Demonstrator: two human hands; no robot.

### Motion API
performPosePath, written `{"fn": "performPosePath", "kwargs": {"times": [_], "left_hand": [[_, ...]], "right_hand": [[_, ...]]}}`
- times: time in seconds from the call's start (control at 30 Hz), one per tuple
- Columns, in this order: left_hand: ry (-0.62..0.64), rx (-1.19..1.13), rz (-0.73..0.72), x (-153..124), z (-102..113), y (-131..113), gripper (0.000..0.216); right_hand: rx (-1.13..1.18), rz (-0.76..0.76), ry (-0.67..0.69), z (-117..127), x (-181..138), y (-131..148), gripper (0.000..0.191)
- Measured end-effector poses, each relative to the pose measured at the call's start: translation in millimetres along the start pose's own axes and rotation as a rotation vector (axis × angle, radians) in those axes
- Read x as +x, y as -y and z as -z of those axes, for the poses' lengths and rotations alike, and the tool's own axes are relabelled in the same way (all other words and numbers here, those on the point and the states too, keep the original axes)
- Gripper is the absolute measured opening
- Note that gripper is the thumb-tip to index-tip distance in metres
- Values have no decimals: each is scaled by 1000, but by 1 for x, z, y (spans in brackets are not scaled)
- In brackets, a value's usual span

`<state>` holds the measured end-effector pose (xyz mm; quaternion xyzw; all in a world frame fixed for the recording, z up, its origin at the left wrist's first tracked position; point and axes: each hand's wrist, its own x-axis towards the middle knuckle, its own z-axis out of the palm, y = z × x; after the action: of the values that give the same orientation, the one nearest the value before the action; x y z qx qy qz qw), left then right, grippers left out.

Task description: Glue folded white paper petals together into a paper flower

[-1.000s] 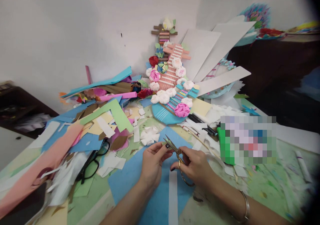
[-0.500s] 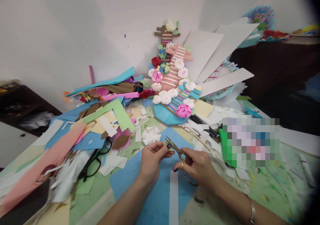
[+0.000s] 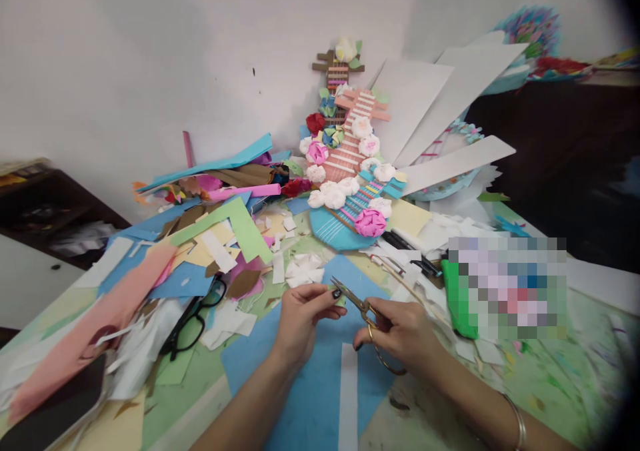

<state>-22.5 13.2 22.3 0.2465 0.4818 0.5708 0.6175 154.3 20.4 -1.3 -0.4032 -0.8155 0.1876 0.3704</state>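
Observation:
My left hand (image 3: 303, 317) pinches a small piece of light green paper (image 3: 342, 300), mostly hidden by the fingers. Gold-handled scissors (image 3: 369, 315) are in my right hand (image 3: 407, 334), thumb and fingers in the loops. Their blades point up and left, right at the left fingertips and the green piece. Both hands are above a large blue paper sheet (image 3: 250, 351), on which a narrow white paper strip (image 3: 349, 397) lies. Just beyond the left hand sits a white crumpled paper flower (image 3: 304, 269).
Guitar-shaped paper crafts (image 3: 345, 234) with flowers lean at the back wall. Black-framed glasses (image 3: 187, 331), a salmon paper strip (image 3: 100, 317) and paper scraps cover the left side. Black pens (image 3: 413, 251) and a partly blurred green packet (image 3: 457, 304) are at the right.
The view has shifted slightly. My right hand has drawn the scissors' handles a little to the right, with the blades still by my left fingertips. The left hand keeps its pinch.

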Motion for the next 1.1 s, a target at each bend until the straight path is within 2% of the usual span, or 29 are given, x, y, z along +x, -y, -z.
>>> {"fn": "performPosePath", "kwargs": {"times": [0.2, 0.33, 0.6, 1.1], "left_hand": [[-10, 9, -33, 3, 3, -2, 25], [4, 21, -46, 4, 5, -4, 24], [126, 73, -69, 1, 2, 5, 19], [159, 115, -66, 3, 5, 7, 22]], "right_hand": [[39, -41, 42, 4, 1, 0, 47], [65, -105, 45, 7, 1, 3, 39], [64, -126, 77, 2, -3, 4, 27], [37, -39, -10, -1, -3, 3, 38]]}}
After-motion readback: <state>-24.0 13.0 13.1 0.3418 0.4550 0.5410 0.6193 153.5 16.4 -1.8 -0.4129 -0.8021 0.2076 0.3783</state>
